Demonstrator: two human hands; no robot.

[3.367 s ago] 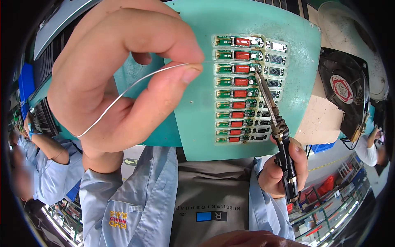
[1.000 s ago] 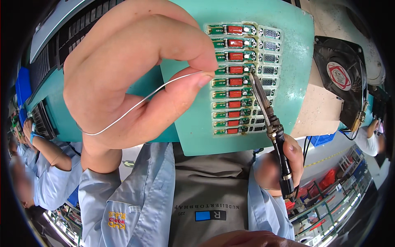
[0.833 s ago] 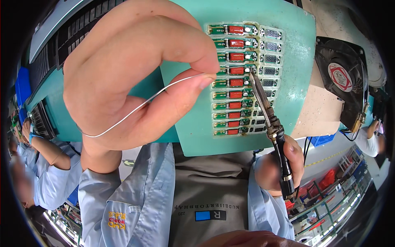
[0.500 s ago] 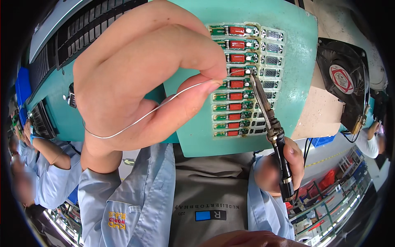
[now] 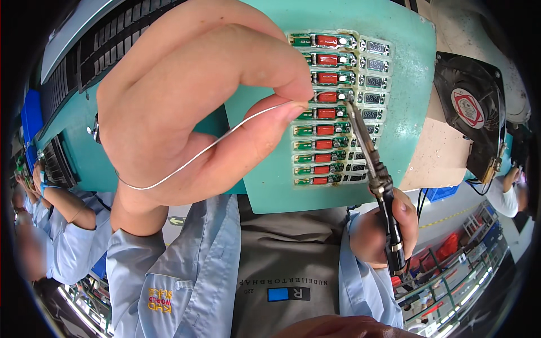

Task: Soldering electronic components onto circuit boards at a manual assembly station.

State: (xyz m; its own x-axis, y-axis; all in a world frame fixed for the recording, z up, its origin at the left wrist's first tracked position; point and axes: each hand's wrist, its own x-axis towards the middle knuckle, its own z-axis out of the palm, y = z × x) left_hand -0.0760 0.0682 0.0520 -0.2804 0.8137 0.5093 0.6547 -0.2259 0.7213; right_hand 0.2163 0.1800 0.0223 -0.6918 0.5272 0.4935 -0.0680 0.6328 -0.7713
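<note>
My left hand (image 5: 163, 107) looms over the left of the work, thumb and forefinger pinched on a thin silvery solder wire (image 5: 194, 159) that curves back across the palm. Its pinch is beside the left part of a column of small green circuit boards (image 5: 302, 130), each with a red block component (image 5: 328, 97). In my right hand (image 5: 404, 217) is a black-handled soldering iron (image 5: 385, 194), slanting up and left. The iron's tip is at the right end of the fourth board from the top; whether it touches cannot be made out. Small digit displays (image 5: 373, 98) line the boards' right side.
The boards sit in a clear holder on a green board (image 5: 270, 191). A black fan (image 5: 468, 101) stands at the right. Black slotted trays (image 5: 121, 42) lie at the upper left, and a co-worker's arm (image 5: 70, 208) shows at the far left.
The iron's tip has shifted slightly right. The solder end that lay across the fourth board's red component no longer shows there. My left hand keeps its pinch, almost in place.
</note>
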